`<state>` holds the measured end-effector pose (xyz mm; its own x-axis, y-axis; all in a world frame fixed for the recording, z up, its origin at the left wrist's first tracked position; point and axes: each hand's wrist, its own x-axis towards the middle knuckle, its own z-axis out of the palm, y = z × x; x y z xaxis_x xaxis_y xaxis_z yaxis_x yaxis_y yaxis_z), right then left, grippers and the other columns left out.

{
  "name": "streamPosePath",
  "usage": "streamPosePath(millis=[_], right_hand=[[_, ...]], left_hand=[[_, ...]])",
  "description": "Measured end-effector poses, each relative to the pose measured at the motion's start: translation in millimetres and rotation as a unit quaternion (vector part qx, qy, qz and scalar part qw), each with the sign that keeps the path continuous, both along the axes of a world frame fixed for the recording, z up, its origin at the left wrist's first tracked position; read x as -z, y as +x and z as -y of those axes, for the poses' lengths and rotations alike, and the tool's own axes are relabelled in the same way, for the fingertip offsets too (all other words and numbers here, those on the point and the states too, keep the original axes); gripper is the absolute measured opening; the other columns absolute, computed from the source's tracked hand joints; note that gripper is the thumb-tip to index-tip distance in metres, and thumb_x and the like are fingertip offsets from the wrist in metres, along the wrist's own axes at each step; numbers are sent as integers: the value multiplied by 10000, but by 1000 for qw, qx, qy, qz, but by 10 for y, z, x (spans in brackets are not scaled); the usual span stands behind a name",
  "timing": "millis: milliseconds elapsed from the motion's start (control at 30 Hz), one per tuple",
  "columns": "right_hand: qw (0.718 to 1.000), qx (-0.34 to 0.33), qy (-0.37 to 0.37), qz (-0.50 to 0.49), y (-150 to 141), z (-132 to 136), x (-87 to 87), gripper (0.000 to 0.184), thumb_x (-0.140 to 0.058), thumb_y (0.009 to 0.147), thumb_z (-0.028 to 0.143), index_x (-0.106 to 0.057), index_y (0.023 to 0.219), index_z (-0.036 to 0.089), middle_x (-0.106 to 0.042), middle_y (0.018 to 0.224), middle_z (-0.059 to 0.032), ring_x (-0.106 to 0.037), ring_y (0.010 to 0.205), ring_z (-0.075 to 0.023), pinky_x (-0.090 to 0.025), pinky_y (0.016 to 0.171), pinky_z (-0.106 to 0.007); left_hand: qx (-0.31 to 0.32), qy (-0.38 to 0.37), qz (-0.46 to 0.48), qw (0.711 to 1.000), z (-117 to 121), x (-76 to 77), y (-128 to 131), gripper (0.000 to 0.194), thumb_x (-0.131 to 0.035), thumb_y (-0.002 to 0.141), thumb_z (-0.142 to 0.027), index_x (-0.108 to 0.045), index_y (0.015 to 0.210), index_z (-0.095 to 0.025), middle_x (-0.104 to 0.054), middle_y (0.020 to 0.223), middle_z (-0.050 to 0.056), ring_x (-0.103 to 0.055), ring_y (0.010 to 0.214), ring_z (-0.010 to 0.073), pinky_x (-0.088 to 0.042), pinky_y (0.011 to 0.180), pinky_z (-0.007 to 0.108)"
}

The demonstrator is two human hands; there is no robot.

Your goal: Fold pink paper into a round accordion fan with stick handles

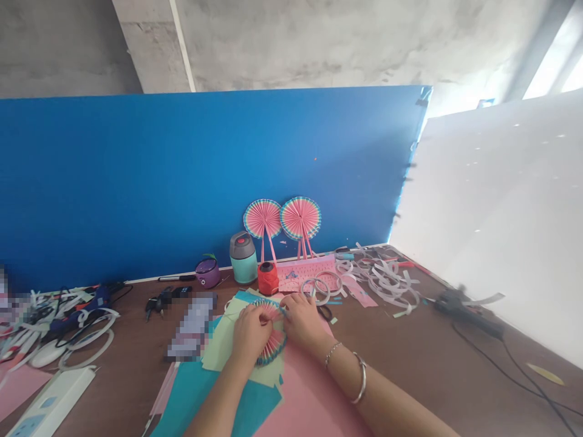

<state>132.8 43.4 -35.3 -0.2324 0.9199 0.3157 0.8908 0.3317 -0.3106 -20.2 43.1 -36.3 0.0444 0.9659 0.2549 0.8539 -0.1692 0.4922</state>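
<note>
Both hands, left (252, 332) and right (302, 320), grip with fingers nearly closed on the round pink pleated-paper fan (271, 340), above coloured paper sheets (218, 364) on the brown wooden table (392, 358).

We are wearing two silver-toned pieces on our right forearm (396, 403): a slender, textured bracelet (333, 354) is circling the wrist, and a broader, smoother, rounded bangle (363, 379) is shining farther up. Our left forearm (218, 394) is showing bare from wrist to frame edge.
</note>
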Motion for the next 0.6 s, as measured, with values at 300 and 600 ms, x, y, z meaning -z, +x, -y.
streamPosePath(millis=[300,600], right_hand=[[999,-35,2,8,-40,-8,21,91,-589,780,200,-640,855,203,-588,947,-38,-474,966,-202,-257,775,-307],[997,-65,-32,-29,23,-5,-56,169,-514,805,89,-649,802,190,-657,851,-21,-536,874,-175,-225,755,-297]], left_hand=[[41,0,37,998,-45,54,-60,106,-565,671,-101,-594,622,-192,-551,718,21,-529,767,187,-381,693,273],[78,-46,95,991,-59,40,-166,342,-462,544,47,-593,764,-181,-557,822,17,-531,796,158,-400,708,247]])
